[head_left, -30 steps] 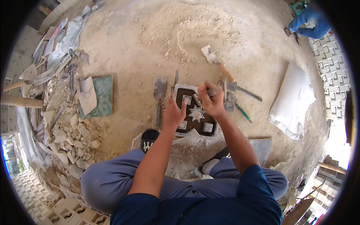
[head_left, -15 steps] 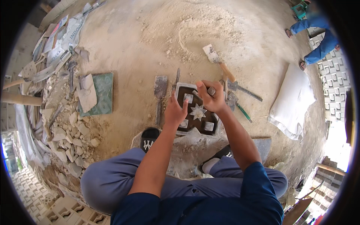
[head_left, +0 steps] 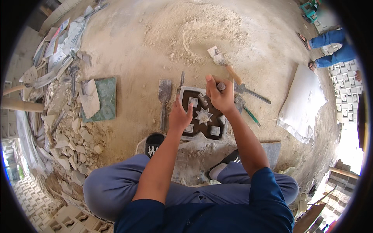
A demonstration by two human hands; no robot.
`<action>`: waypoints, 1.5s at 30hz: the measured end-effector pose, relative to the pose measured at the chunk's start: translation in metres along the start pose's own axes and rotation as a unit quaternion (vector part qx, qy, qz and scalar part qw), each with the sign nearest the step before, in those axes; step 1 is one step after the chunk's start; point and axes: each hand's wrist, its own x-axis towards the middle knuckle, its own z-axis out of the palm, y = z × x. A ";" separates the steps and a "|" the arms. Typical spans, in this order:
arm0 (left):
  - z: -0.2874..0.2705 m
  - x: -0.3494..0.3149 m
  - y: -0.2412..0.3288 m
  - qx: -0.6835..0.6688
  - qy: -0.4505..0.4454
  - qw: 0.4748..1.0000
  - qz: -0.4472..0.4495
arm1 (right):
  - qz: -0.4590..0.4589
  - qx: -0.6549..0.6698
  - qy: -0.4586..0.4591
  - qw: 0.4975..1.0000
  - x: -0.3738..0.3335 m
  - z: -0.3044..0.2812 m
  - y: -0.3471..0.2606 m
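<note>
Mould (head_left: 192,89) with a pale star block (head_left: 203,116) at its middle is set on the ground (head_left: 128,58), its left rim touched by the spread, uncurled fingers of the left hand (head_left: 180,117). Over its far right part, a round-ended tool (head_left: 221,86) is gripped by the curled fingers of the right hand (head_left: 220,100). Beyond the mould, a wooden-handled trowel (head_left: 235,75) is laid to the right, before a sandy mound (head_left: 217,23).

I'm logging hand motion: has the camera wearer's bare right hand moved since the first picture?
Yes: the bare right hand has shifted slightly up the picture, farther past the far edge of the grey rectangular frame.
</note>
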 end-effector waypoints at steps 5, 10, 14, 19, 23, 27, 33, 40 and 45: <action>-0.007 -0.002 0.005 0.005 -0.010 1.000 -0.012 | -0.014 0.071 0.160 0.985 -0.014 0.006 -0.017; -0.013 -0.002 0.008 -0.029 -0.031 0.998 -0.035 | -0.111 -0.032 0.030 0.993 -0.019 0.006 -0.028; -0.012 0.003 0.009 -0.045 -0.043 0.997 -0.037 | -0.041 -0.055 -0.052 0.996 -0.014 0.002 -0.019; -0.003 0.002 0.004 0.005 0.004 1.000 0.009 | -0.044 0.079 0.052 0.995 -0.029 -0.010 -0.005; -0.004 -0.002 -0.003 0.001 -0.001 1.000 -0.005 | -0.024 0.030 0.053 0.998 -0.038 -0.019 -0.021; 0.002 -0.002 0.002 0.001 -0.019 1.000 0.002 | -0.012 -0.006 0.060 0.998 -0.053 -0.023 0.004; 0.005 -0.006 -0.005 0.018 -0.027 0.999 -0.002 | 0.001 -0.020 0.111 0.994 -0.071 -0.029 -0.007; -0.001 -0.003 -0.008 0.032 -0.029 0.999 -0.023 | 0.007 0.009 0.195 0.981 -0.089 -0.027 -0.019; -0.005 0.001 0.000 0.026 -0.061 0.996 -0.051 | -0.038 0.012 0.321 0.946 -0.093 -0.017 -0.006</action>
